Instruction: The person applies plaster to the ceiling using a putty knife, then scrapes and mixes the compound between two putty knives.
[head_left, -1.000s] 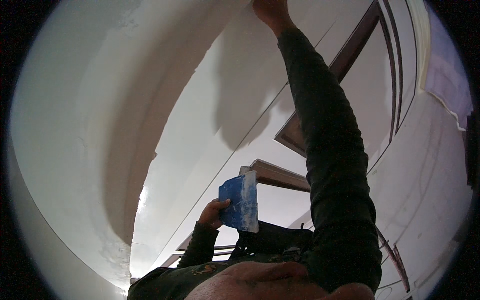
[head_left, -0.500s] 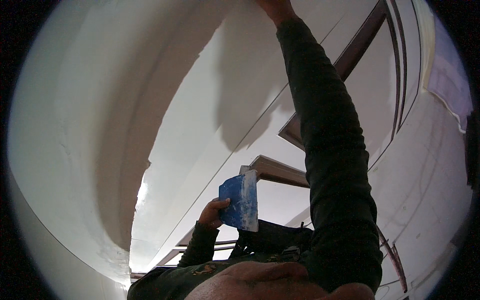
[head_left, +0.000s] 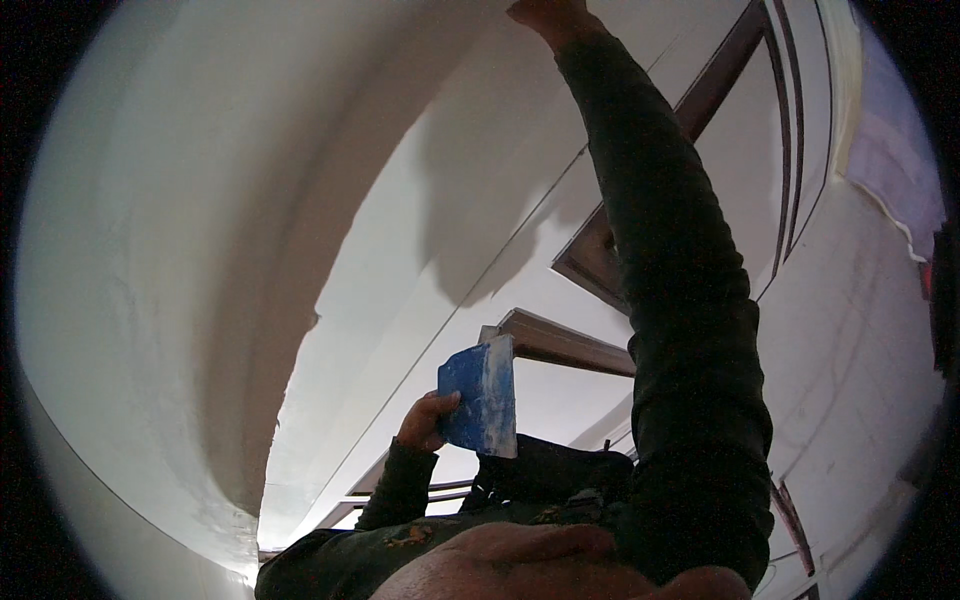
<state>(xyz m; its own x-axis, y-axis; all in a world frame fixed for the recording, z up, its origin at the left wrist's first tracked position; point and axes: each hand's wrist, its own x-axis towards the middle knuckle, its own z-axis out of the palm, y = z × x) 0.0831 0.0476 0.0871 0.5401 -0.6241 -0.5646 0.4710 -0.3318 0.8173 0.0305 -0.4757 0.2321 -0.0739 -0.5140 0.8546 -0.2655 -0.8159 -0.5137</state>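
My left hand [head_left: 428, 420], low in the middle, is closed round the edge of a blue putty scraper [head_left: 465, 400]. The scraper is a flat, wide plate held upright, with whitish smears along its right side. My right arm, in a dark sleeve, stretches far up to the top edge. There my right hand [head_left: 552, 20] is bent at the wrist and partly cut off. Its fingers are mostly out of view, and anything in them is hidden. Nearby lies a pale surface [head_left: 390, 250] with a ragged-edged, darker brownish band [head_left: 290, 260] along its left.
A thin dark seam runs slantwise over the pale surface. Brown frame-like pieces [head_left: 570, 345] stand behind the scraper, and a dark brown frame [head_left: 725, 85] lies beyond my right arm. Pale purplish sheeting [head_left: 895, 150] hangs at the far right. A shadow falls left of my right arm.
My right arm has shifted slightly to the right, and a little more of the right hand shows at the top. The left hand and scraper have hardly moved.
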